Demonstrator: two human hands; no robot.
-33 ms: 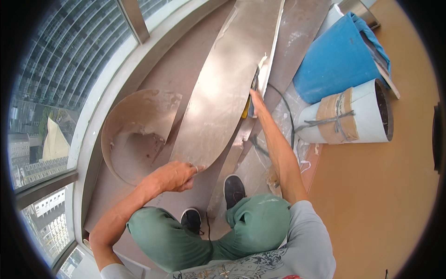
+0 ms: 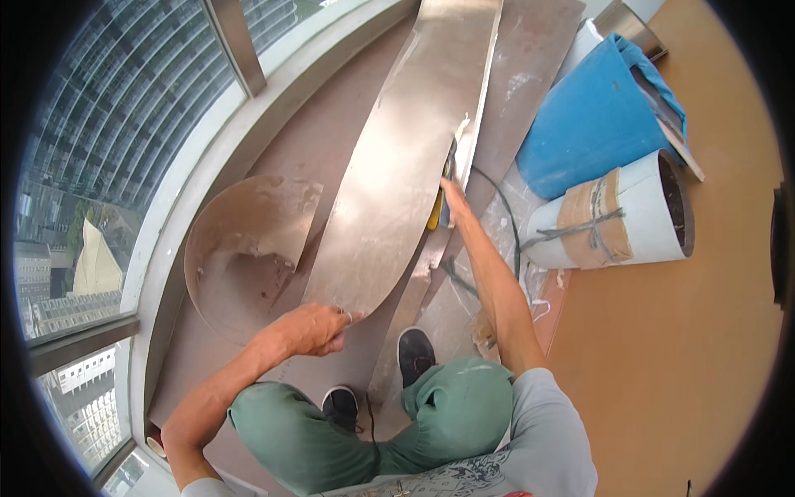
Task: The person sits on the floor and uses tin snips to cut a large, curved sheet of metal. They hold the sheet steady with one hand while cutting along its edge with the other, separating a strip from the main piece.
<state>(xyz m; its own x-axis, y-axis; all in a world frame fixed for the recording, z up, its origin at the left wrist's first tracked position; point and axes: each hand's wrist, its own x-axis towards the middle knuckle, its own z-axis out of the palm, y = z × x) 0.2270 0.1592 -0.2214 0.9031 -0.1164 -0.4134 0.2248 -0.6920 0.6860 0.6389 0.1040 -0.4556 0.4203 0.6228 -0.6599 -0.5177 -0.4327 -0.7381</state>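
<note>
A long, shiny metal sheet (image 2: 385, 174) runs away from me, its near end bent upward. My left hand (image 2: 317, 329) pinches the near corner of that sheet. My right hand (image 2: 454, 204) is closed round the yellow and grey handles of hand shears (image 2: 434, 214) at the sheet's right edge. Their dark jaws lie at that edge, partly hidden by the metal. A narrow, pale strip (image 2: 480, 108) stands along the right edge beyond the jaws, with a torn-looking piece curling up there.
A curled metal offcut (image 2: 240, 240) lies at left beside the curved window sill (image 2: 184, 203). At right are a blue-wrapped container (image 2: 588, 124) and a white roll (image 2: 650, 219) tied with cord. A dark cable (image 2: 511, 217) crosses the floor near my right forearm.
The whole scene sits slightly lower in the picture. Both hands keep the same grips, and the sheet looks the same.
</note>
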